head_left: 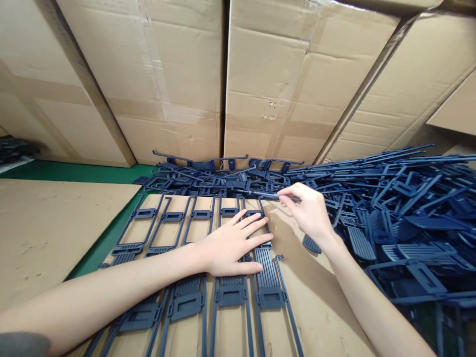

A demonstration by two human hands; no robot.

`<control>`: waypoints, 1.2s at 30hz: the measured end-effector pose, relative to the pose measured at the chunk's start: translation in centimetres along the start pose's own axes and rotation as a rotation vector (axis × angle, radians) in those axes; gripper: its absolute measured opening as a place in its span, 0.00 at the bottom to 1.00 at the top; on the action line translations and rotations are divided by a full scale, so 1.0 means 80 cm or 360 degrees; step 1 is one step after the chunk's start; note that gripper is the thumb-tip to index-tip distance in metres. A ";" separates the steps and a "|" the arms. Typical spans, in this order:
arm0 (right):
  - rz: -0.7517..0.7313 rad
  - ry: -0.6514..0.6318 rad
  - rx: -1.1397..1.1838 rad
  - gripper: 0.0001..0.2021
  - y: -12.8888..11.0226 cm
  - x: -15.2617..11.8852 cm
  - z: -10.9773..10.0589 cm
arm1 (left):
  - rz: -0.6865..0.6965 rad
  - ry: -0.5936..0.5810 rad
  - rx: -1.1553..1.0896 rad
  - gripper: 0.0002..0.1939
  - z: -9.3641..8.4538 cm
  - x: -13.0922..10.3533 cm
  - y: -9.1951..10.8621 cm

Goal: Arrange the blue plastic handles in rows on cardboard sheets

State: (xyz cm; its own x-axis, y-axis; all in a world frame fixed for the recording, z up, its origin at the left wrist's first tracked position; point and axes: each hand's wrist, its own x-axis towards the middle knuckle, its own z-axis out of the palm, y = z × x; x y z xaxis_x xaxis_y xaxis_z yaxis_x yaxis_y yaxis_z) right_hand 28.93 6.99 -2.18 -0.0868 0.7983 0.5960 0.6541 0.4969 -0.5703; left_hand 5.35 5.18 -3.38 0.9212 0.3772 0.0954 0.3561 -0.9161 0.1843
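Observation:
My left hand (236, 243) lies flat with its fingers spread over the right end of rows of dark blue plastic frame parts (226, 297). Each part has two long rods, a small crosspiece with a slot and, on some, a ribbed plate. They lie side by side on a cardboard sheet (316, 307). Beyond the upper row's right end, my right hand (305, 208) pinches a dark blue plastic piece (262, 194), seen nearly edge-on in front of the heap. Its full shape is hard to make out.
A tangled heap of similar parts (420, 223) covers the right side and runs along the back. Large cardboard boxes (178, 89) stand behind it like a wall. Another cardboard sheet (55, 218) lies at left on a green surface (96, 173).

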 end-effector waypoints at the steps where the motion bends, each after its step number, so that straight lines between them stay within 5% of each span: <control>1: 0.0042 0.0125 0.0128 0.05 -0.003 0.001 -0.004 | -0.0001 -0.0003 -0.0003 0.36 0.000 0.000 0.000; 6: 0.0178 0.0708 0.0626 0.11 -0.022 0.008 -0.032 | -0.0004 0.0002 -0.0022 0.35 -0.001 0.000 0.000; 10: 0.0349 0.0859 0.1107 0.08 -0.031 0.014 -0.065 | 0.0025 0.0049 -0.0033 0.34 0.000 0.000 -0.001; 14: 0.0609 0.0509 0.1395 0.04 -0.035 0.014 -0.087 | 0.0024 0.0014 -0.0016 0.35 0.000 0.001 -0.001; 19: 0.0695 -0.0102 0.1180 0.11 -0.039 0.010 -0.076 | 0.0008 -0.0002 -0.0004 0.35 0.000 0.002 -0.001; 25: 0.0659 -0.0259 0.0487 0.26 -0.007 0.005 -0.052 | 0.0004 -0.0024 0.0016 0.35 0.000 0.003 -0.001; 29: 0.0723 -0.0432 0.0109 0.19 0.012 0.003 -0.049 | 0.0010 -0.0014 0.0016 0.34 -0.001 0.003 -0.001; 36: 0.0732 -0.0690 -0.0296 0.14 -0.001 0.001 -0.051 | -0.0001 -0.0035 0.0021 0.35 0.000 0.003 -0.002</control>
State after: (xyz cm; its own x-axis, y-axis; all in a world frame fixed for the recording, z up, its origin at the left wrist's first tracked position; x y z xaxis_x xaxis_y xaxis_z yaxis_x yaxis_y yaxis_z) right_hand 31.93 5.59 0.19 -0.0369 0.9993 0.0107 0.8124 0.0362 -0.5820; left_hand 5.57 5.41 -3.41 0.9241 0.3751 0.0736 0.3588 -0.9175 0.1715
